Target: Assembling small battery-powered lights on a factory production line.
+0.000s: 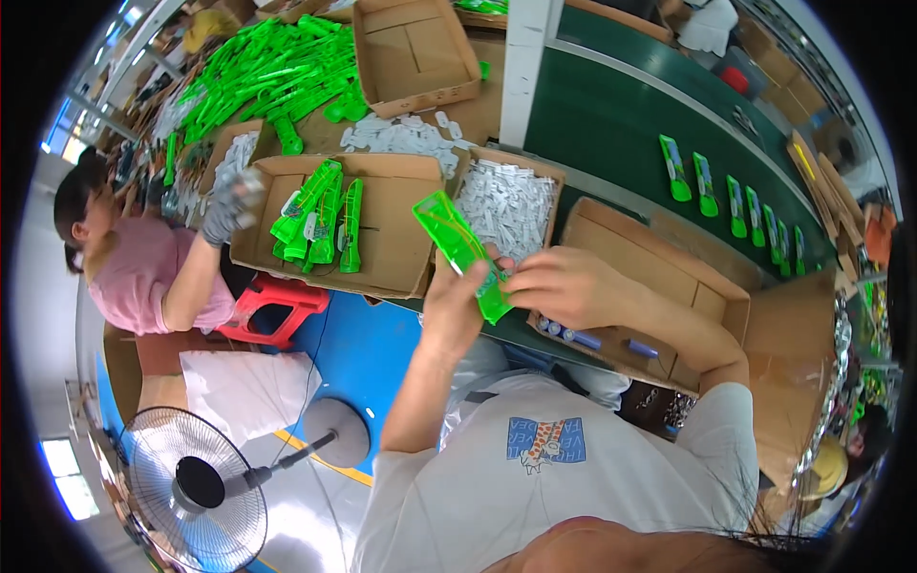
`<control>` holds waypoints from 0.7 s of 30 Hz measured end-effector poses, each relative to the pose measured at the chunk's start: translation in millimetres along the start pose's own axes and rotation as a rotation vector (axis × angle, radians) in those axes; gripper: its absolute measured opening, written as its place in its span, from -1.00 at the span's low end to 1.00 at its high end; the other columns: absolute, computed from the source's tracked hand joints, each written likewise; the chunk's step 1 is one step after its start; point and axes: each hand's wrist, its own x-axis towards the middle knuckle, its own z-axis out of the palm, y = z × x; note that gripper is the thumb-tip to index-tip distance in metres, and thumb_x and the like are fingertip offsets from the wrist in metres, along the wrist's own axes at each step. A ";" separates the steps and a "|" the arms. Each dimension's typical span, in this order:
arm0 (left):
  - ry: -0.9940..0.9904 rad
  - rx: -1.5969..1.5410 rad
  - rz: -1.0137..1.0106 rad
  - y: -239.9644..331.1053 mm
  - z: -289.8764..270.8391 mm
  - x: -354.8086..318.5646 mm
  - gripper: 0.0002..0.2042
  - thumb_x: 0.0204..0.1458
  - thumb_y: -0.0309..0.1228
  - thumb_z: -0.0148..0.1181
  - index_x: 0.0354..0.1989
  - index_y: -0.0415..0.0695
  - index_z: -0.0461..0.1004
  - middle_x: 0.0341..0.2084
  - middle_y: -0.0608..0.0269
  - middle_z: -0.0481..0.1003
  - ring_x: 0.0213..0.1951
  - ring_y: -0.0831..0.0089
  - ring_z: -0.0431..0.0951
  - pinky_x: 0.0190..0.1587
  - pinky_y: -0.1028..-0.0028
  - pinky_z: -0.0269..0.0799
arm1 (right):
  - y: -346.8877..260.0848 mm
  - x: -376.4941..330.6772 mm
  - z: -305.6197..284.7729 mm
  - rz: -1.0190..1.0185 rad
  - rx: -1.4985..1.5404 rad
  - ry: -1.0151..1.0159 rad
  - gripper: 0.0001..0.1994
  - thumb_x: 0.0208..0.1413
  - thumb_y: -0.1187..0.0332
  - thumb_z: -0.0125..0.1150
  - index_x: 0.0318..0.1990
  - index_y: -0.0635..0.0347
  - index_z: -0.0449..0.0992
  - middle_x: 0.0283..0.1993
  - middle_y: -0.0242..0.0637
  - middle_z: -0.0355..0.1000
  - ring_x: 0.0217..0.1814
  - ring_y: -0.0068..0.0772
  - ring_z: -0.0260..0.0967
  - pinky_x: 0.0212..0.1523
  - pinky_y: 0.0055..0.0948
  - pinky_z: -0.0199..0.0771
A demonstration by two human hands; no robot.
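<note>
My left hand (454,301) grips a long bright-green plastic shell (445,225) by its lower half, with the wider end tilted up to the left. Thin wires run inside the hollow shell. My right hand (564,286) has its fingertips pinched together at the shell's lower end; whatever sits between them is too small to make out. Just behind my hands stands a cardboard box of small white plastic pieces (504,202). To the left, an open cardboard box (396,229) holds several similar green shells (320,215) with wires and white parts.
Blue-purple cylindrical cells (581,338) lie in a cardboard tray (659,253) under my right forearm. Green shells (735,205) line a dark green conveyor (611,124). Loose green parts (272,81) are heaped at the far left. A gloved co-worker (158,258) sits left, near a fan (196,487).
</note>
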 end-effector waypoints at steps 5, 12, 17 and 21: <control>-0.127 0.459 0.215 -44.8 -6.1 -26.0 -0.54 0.12 -0.66 -0.09 0.17 -0.10 -0.03 -0.16 0.13 0.30 -0.23 0.43 0.45 -0.23 0.41 0.51 | -34.8 25.6 -19.5 0.868 0.666 0.126 -0.88 0.08 0.44 0.28 -0.29 0.30 0.53 -0.40 -0.34 0.42 -0.48 -0.68 0.38 -0.55 -0.70 0.37; -0.039 0.382 0.096 -45.2 -12.5 -29.1 -0.64 0.16 -0.55 -0.17 0.14 -0.15 0.04 -0.12 0.16 0.31 -0.12 0.49 0.35 -0.04 0.48 0.30 | -52.5 -0.6 24.6 0.470 0.019 0.217 -0.86 -0.12 0.48 0.32 -0.50 0.16 0.42 -0.52 -0.28 0.33 -0.55 -0.31 0.36 -0.58 -0.39 0.35; -0.115 0.371 0.106 -41.3 -15.7 -28.2 -0.71 0.17 -0.60 -0.20 0.04 -0.16 -0.02 -0.23 0.11 0.34 -0.41 0.37 0.47 -0.32 0.36 0.48 | -20.2 -26.6 -3.7 0.869 0.267 -0.089 -0.74 0.01 0.22 0.33 -0.27 0.19 0.51 -0.46 -0.21 0.48 -0.40 -0.35 0.51 -0.38 -0.43 0.49; -0.179 0.471 0.047 -37.9 -18.2 -35.9 -0.71 0.15 -0.62 -0.22 0.05 -0.17 0.05 -0.21 0.09 0.37 -0.34 0.36 0.52 -0.30 0.36 0.49 | -26.6 -55.4 6.6 0.901 0.343 -0.366 -0.64 -0.03 0.17 0.35 -0.14 0.18 0.53 -0.35 -0.14 0.55 -0.34 -0.24 0.54 -0.29 -0.40 0.52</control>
